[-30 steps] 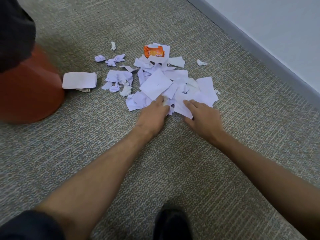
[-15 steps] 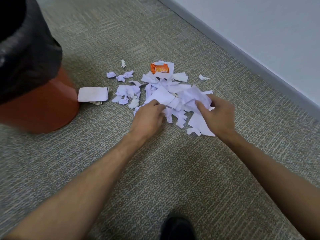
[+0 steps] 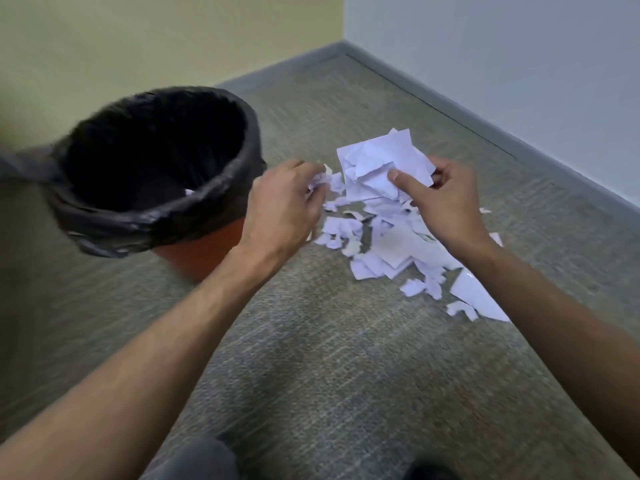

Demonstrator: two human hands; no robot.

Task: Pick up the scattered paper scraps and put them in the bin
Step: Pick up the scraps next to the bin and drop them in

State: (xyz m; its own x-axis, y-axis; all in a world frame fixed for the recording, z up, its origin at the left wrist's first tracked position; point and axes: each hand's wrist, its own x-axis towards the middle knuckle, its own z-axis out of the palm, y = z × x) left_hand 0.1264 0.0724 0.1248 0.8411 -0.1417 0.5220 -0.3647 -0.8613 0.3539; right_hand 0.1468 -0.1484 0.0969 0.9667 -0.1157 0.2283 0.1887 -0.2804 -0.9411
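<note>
**Head view: two handfuls of light paper, lifted beside the bin**

Head camera shows both hands raised above the carpet floor [image 3: 346,358], each one holding paper. The right hand [image 3: 446,202] holds a big bunch of scraps [image 3: 381,168]; its thumb presses on the front of the bunch and its fingers [image 3: 438,173] are curled behind it. The left hand [image 3: 284,206] has its fingers curled around a smaller wad [image 3: 320,181], just beside the rim of the bin [image 3: 194,258]. The bin is orange, with a black liner bag [image 3: 104,220] folded over its edge, and it stands close on the left side of the hands.

Many loose scraps [image 3: 391,251] lie on the carpet under and behind the right hand, from small torn bits to larger flat pieces such as the one [image 3: 474,296] nearest the right forearm.

I judge this paper to be very light, thin and soft. It crumples easily and does not break, so a firm squeeze does no harm. The difficulty is that the pieces are separate and smooth: a loose hold probably lets the outer ones slide out and flutter down. It is better to gather from the edges of the pile toward the middle, press the pieces into one wad and close the fingers around it. Flat pieces lying on the carpet are likely hard to lift from above; pinching a raised corner or edge should work better.
</note>
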